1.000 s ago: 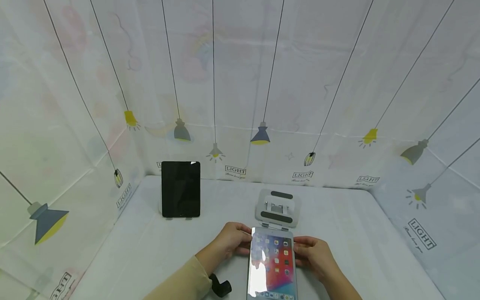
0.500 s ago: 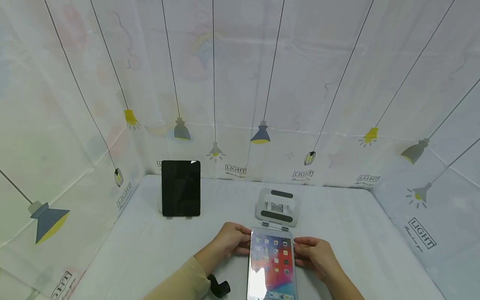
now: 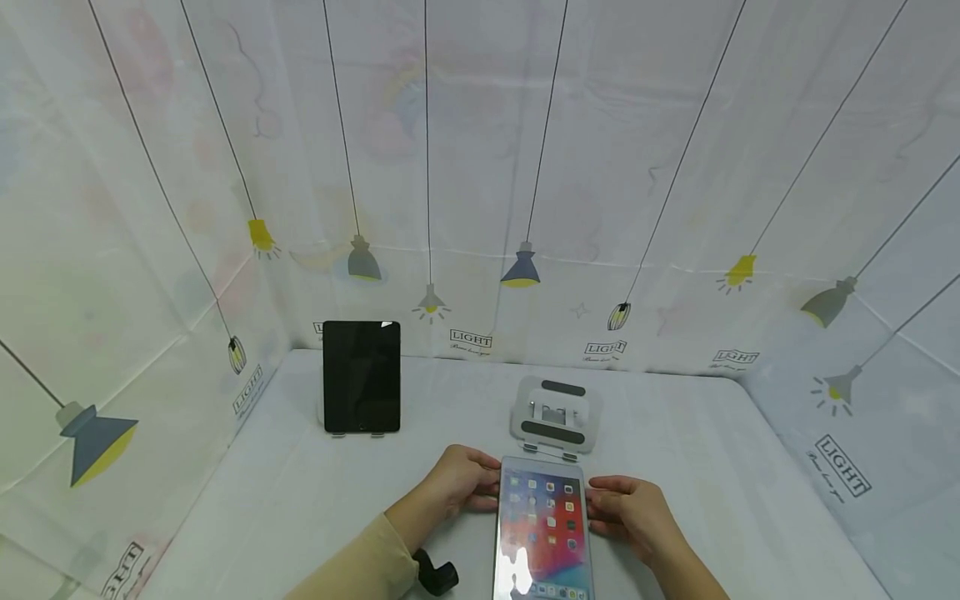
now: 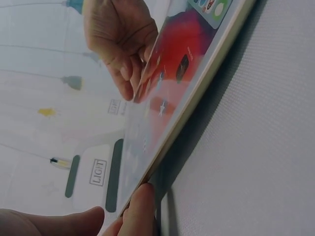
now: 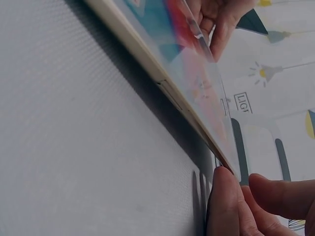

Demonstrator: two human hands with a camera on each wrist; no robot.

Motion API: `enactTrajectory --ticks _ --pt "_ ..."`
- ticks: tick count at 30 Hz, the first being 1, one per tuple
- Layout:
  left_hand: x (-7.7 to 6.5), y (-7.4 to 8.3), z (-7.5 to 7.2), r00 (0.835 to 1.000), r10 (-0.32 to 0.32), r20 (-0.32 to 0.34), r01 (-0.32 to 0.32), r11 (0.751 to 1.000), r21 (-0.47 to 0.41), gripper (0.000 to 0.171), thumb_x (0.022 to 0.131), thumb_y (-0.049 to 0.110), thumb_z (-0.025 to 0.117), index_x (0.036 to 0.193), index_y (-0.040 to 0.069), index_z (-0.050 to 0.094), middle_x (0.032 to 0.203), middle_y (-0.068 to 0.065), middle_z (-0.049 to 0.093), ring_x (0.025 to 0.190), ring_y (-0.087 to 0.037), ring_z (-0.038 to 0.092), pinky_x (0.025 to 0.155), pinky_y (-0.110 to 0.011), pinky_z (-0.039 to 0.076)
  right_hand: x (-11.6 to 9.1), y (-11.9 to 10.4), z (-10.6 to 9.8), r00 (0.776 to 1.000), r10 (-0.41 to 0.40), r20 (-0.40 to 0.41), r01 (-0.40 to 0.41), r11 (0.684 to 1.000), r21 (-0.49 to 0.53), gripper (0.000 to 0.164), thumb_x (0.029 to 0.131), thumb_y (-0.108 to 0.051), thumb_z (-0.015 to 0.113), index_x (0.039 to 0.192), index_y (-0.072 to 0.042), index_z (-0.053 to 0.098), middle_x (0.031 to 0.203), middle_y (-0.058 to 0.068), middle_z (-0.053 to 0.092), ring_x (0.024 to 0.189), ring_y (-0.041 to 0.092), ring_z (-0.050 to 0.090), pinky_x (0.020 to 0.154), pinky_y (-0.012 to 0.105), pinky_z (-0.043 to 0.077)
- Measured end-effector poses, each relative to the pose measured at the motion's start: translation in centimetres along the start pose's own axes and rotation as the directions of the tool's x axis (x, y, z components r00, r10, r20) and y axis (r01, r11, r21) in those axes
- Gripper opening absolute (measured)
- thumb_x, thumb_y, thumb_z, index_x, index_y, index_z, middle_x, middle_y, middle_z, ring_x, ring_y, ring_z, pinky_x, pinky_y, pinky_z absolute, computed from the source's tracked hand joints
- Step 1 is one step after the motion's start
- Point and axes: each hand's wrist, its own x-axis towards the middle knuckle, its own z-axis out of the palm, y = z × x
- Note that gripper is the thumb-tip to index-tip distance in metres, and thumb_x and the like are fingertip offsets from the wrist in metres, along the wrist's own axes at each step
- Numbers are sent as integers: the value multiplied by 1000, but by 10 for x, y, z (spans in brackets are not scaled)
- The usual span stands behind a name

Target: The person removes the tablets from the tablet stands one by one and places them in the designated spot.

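Observation:
A white-framed tablet (image 3: pixel 543 542) with a lit home screen lies lengthwise in front of the person, its lower end cut off by the head view. My left hand (image 3: pixel 465 482) holds its left edge near the top. On the opposite edge are the fingers of my right hand (image 3: pixel 630 512). In the left wrist view the fingertips (image 4: pixel 140 206) meet the tablet's edge from below, while the thumb stands apart. The right wrist view shows fingertips (image 5: pixel 224 184) at the other edge, thumb also raised. A dark shadow runs under the tablet's side.
Just beyond the tablet lies a white tablet stand (image 3: pixel 519 425) with dark grey pads and small hooks. A second tablet (image 3: pixel 362 379), screen black, stands propped at the back left. Near the left sleeve is a black piece (image 3: pixel 437 577). Lamp-printed cloth walls (image 3: pixel 480 167) surround the white table (image 3: pixel 300 517).
The lit tablet has shifted very slightly toward the person and left, and the glare on its screen has shrunk. Both hands stay at its edges, almost still.

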Motion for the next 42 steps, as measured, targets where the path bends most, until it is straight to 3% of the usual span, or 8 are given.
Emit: enactTrajectory --ticks 17,28,42 --pt "-8 9 -4 999 -49 12 48 996 74 25 96 -1 72 121 -4 72 101 -18 80 81 -16 77 72 -37 69 -2 0 -1 1000 15 19 -15 1000 -20 40 99 -5 74 136 8 66 108 17 83 80 24 79 75 40 69" --pt "-9 11 -8 999 -42 20 40 995 94 34 95 0 74 128 -3 69 105 -20 81 83 -19 79 75 -40 70 -6 -5 -1 1000 23 12 -23 999 -42 39 99 -2 73 136 8 66 111 19 82 83 25 79 76 41 69" --pt "-7 12 -12 998 -63 31 61 995 75 33 96 0 72 129 -3 68 109 -19 81 85 -18 80 81 -37 69 -5 -8 -3 998 57 19 -57 998 -36 43 98 -5 74 138 8 64 116 22 81 88 32 82 79 44 69"
